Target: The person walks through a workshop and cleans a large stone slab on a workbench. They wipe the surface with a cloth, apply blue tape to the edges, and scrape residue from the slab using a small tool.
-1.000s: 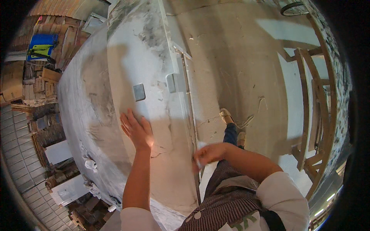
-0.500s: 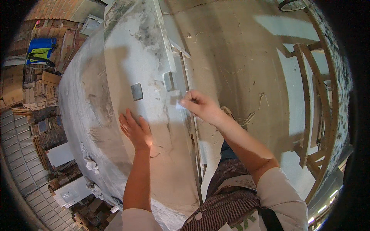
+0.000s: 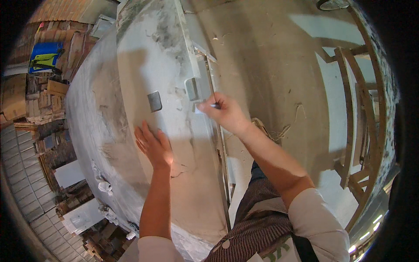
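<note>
A person's left hand (image 3: 153,146) lies spread on the smudged worktop (image 3: 192,201), left of the frame's centre, seemingly for steadiness; the right hand (image 3: 227,115), mid-frame, pinches a small pale piece (image 3: 199,108), likely by the fingertips for fine control, near the worktop's edge, just below a rounded grey square (image 3: 191,89); its exact kind is unclear.

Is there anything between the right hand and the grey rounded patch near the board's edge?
Nothing visible: the right hand is near the grey rounded patch, pinching a small pale item; the left hand lies apart.
</note>
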A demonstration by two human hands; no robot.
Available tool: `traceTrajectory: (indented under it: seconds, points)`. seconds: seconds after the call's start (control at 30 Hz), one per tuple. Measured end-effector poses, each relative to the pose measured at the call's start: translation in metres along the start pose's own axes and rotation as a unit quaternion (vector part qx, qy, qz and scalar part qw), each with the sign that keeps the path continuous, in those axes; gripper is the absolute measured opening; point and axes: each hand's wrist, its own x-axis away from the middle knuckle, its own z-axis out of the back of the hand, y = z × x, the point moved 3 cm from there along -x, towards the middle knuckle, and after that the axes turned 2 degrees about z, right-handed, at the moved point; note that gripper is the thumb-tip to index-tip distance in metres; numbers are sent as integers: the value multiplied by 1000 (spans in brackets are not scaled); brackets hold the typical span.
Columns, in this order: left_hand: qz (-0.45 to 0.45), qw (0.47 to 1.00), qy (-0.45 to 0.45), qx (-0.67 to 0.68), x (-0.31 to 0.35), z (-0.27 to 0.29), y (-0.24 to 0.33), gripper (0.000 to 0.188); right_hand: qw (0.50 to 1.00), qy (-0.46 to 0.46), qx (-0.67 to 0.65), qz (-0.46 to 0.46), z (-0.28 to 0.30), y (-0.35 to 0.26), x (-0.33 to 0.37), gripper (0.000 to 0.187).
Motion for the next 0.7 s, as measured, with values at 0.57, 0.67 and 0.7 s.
traceTrajectory:
  seconds: [0.57, 0.67, 0.7]
  points:
    - [-1, 1000, 11, 1, 5, 0, -7, 60, 999, -14, -30, -37, -16, 11, 52, 28]
    - [15, 1000, -3, 14, -1, 1, 3, 59, 998, 43, -23, -25, 4, -15, -20, 28]
    - [15, 1000, -3, 10, -1, 1, 3, 59, 997, 64, -30, -18, 6, -18, -34, 28]
